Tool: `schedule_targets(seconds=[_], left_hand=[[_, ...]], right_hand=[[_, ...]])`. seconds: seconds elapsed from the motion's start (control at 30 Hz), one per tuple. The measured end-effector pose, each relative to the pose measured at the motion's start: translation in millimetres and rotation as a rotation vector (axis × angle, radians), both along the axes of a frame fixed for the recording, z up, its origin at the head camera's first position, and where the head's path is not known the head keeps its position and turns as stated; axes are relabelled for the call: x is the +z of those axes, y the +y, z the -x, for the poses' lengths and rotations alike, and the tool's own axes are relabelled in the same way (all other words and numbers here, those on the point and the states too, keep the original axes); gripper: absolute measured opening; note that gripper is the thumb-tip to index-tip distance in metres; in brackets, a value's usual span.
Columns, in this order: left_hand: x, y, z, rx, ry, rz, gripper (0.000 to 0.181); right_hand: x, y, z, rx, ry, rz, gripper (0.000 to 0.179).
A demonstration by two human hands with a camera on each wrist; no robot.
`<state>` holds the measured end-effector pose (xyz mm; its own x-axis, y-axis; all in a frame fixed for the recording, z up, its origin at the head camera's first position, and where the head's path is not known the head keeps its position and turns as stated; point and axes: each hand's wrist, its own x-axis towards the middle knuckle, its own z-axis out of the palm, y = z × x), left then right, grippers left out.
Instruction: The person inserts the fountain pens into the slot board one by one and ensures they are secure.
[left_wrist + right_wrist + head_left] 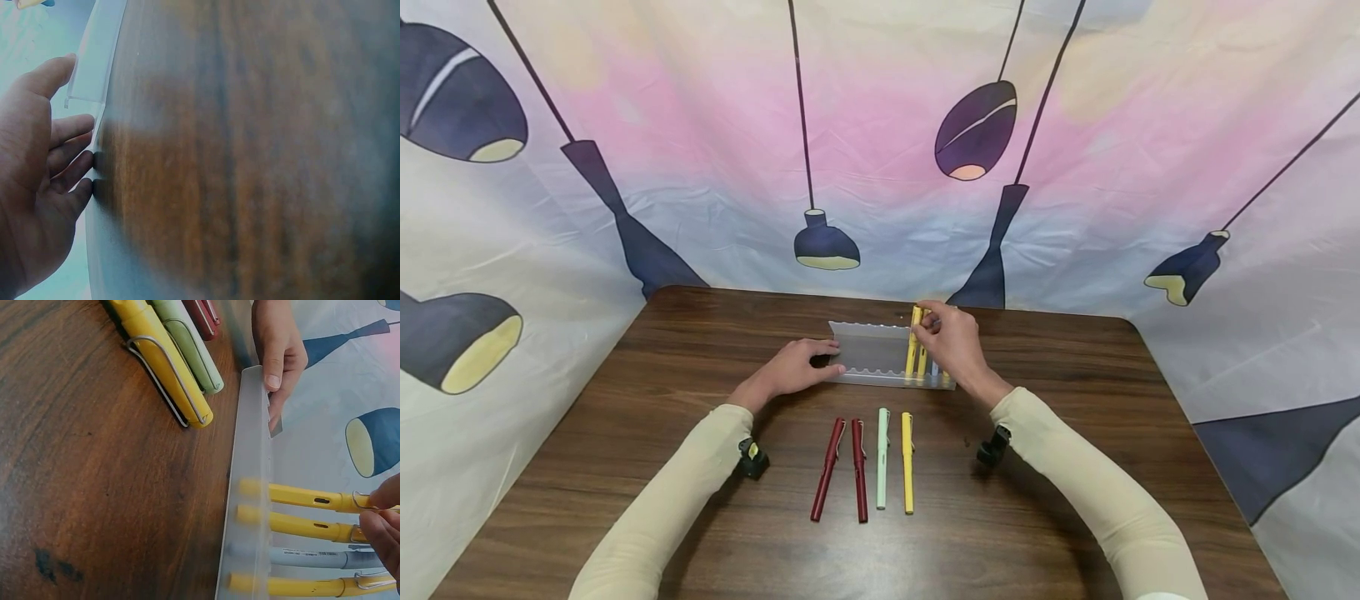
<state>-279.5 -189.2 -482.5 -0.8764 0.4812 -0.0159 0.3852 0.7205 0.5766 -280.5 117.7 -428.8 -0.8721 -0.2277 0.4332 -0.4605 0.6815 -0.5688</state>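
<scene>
A clear plastic pen rack [872, 354] with scalloped edges lies near the table's far side. My left hand [793, 367] holds its left end, thumb at the front edge and fingers behind. At the rack's right part, my right hand [957, 342] pinches a yellow fountain pen [306, 497] near its clip. That pen's other end lies behind the frosted front lip. Beside it in the rack are a second yellow pen [300, 524], a grey pen [312, 557] and another yellow pen [306, 586]. In the head view, my right hand partly hides these.
On the wooden table [760, 533] in front of the rack lie two dark red pens [859, 471], a mint green pen [882, 458] and a yellow pen [907, 462]. A cloth [880, 125] printed with lamps hangs behind the table's far edge.
</scene>
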Motion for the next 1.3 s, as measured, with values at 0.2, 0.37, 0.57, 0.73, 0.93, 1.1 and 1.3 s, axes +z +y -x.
schedule_targets(seconds=[0.2, 0.37, 0.57, 0.73, 0.93, 1.1, 1.3], left_hand=[[1.2, 1.6, -0.8, -0.001, -0.005, -0.001, 0.063], [2.0, 2.3, -1.2, -0.005, -0.011, -0.005, 0.065], [-0.7, 1.3, 1.1, -0.004, -0.012, -0.003, 0.067], [-1.5, -0.1, 2.1, -0.006, -0.006, -0.006, 0.068], [-1.0, -1.2, 1.8, -0.004, -0.011, -0.014, 0.067], [-1.2, -1.1, 0.9, 0.0, -0.012, -0.019, 0.067], [-1.3, -0.6, 0.0, 0.003, -0.008, -0.017, 0.066]], right_hand=[[1.2, 1, 0.9, 0.009, 0.002, -0.015, 0.037], [1.6, 2, 1.2, 0.007, 0.005, -0.021, 0.037], [4.8, 4, -0.8, 0.013, 0.01, -0.013, 0.036], [7.3, 7, -5.7, 0.009, -0.007, -0.01, 0.036], [8.0, 13, -13.9, 0.011, -0.02, 0.009, 0.036], [6.4, 20, -24.2, 0.024, -0.046, 0.035, 0.037], [2.4, 25, -40.7, 0.031, -0.087, 0.042, 0.035]])
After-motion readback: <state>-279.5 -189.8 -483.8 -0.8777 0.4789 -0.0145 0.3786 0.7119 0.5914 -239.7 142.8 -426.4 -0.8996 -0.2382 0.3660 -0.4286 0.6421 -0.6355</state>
